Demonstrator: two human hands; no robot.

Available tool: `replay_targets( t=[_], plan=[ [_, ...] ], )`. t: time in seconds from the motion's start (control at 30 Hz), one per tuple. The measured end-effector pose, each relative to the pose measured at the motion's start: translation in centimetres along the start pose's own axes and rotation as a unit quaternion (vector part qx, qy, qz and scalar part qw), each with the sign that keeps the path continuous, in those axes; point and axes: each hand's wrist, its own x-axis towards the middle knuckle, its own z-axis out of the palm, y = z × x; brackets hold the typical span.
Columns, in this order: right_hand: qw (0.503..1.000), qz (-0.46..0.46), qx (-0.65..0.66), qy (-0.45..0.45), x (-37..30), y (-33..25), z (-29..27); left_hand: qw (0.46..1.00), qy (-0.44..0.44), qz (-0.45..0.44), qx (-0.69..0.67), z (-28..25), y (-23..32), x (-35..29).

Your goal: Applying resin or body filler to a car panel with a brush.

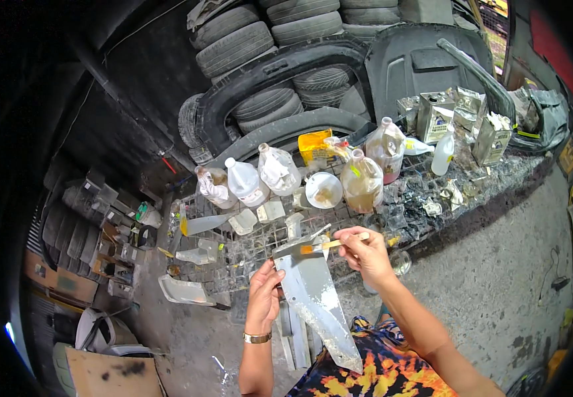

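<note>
A long grey-and-white panel [308, 291] is held up over the front edge of the grid-topped bench, its lower end close to my body. My left hand [264, 291] grips its left edge near the upper end, fingers closed. In my right hand [364, 255] is a paintbrush [333, 243] with a pale wooden handle and orange-brown bristles. The bristles rest against the panel's upper part, where the surface looks darker and wet. Just beyond the panel, a white bowl [323, 190] with a brownish residue stands among plastic jugs.
Several plastic jugs [364, 184] with cloudy or amber liquid line the bench [233, 261]. Metal cans [435, 117] and a squeeze bottle [443, 153] stand at its right. Smaller grey-white parts [184, 290] lie on the left. Behind are stacked tires [237, 49] and black car panels [425, 63].
</note>
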Motion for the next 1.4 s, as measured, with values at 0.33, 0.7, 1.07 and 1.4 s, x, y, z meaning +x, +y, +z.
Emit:
replay_targets(
  t=[0.33, 0.7, 1.07, 1.4],
  plan=[
    [0.975, -0.127, -0.146, 0.111, 0.6, 0.4, -2.5, 1.0, 0.022, 0.008, 0.006, 0.7, 0.2, 0.2],
    [0.851, -0.316, -0.415, -0.066, -1.4, -2.0, -0.3, 1.0, 0.013, 0.004, 0.01, 1.0, 0.2, 0.8],
    [0.839, -0.283, -0.449, -0.117, -3.6, -5.3, 0.2, 1.0, 0.017, 0.005, 0.012, 0.4, -0.2, 0.9],
    [0.829, -0.252, -0.48, -0.143, -3.0, -3.4, -0.1, 1.0, -0.004, 0.003, 0.03, 1.6, -0.2, 0.7]
  ],
)
